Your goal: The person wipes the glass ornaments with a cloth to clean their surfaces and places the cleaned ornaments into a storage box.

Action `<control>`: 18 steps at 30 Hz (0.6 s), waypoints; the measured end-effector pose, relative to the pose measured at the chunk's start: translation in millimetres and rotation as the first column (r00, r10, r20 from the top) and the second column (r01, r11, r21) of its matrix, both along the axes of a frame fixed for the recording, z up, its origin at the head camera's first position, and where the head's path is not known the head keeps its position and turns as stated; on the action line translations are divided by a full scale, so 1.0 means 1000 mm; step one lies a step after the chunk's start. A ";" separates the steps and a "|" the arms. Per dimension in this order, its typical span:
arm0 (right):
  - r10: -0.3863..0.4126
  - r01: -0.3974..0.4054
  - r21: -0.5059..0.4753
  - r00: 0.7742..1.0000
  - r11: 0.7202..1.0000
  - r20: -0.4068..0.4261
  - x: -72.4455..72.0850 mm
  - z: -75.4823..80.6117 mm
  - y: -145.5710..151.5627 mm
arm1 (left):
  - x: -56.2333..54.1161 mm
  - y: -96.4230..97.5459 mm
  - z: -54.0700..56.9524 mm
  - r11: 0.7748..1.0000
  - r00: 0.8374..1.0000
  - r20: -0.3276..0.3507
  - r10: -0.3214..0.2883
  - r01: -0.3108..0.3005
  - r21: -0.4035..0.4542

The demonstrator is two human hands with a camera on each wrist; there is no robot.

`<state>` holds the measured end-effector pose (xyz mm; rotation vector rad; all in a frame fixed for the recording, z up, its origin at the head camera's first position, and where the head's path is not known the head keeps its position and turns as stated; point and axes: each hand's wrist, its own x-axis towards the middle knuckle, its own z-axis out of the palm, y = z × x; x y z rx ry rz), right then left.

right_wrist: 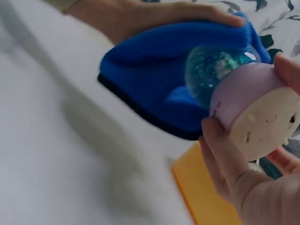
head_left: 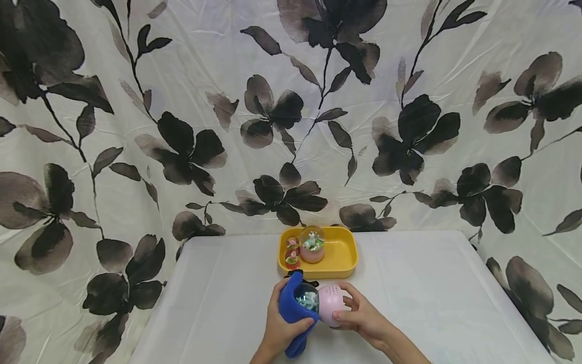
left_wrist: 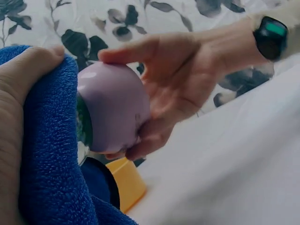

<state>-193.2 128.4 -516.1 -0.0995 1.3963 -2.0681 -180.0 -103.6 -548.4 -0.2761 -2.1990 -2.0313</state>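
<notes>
A snow globe with a pink base (head_left: 331, 303) is held sideways over the table, its clear dome (head_left: 306, 298) toward the left. My right hand (head_left: 364, 316) grips the base with fingers and thumb around its sides; the pale underside (right_wrist: 265, 124) faces out in the right wrist view. A blue cloth (head_left: 291, 308) with a dark edge is draped in my left hand (head_left: 279, 323), which holds it cupped around the dome. Glitter and a small figure show inside the dome in the right wrist view. The cloth hides part of the glass.
Behind the hands stands a yellow tray (head_left: 338, 273) on the white table (head_left: 218, 303). It contains another snow globe (head_left: 312, 247) with a pink base and two small red-based globes (head_left: 292, 259) at its left side. A floral curtain (head_left: 345, 126) hangs behind the table.
</notes>
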 end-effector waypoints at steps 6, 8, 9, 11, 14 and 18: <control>-0.097 0.115 0.088 0.977 0.989 -0.189 0.014 -0.005 -0.011 | 0.000 0.002 0.005 0.998 0.998 0.064 0.008 -0.012 0.064; -0.134 0.180 0.138 0.948 0.974 -0.289 0.018 -0.006 -0.015 | -0.001 0.002 0.007 0.997 0.996 0.093 0.001 -0.008 0.074; -0.143 0.209 0.163 0.929 0.964 -0.342 0.020 -0.006 -0.016 | -0.001 0.002 0.007 0.997 0.995 0.103 -0.005 -0.003 0.078; -0.146 0.269 0.223 0.881 0.937 -0.451 0.024 -0.007 -0.019 | -0.001 0.002 0.008 0.997 0.992 0.128 -0.010 0.000 0.083; -0.087 0.342 0.312 0.785 0.886 -0.614 0.028 -0.007 -0.021 | 0.000 0.001 0.007 0.998 0.985 0.170 -0.009 -0.002 0.066; 0.065 0.421 0.383 0.599 0.822 -0.798 0.029 -0.006 -0.020 | 0.002 0.000 0.004 0.999 0.976 0.216 -0.017 0.006 0.050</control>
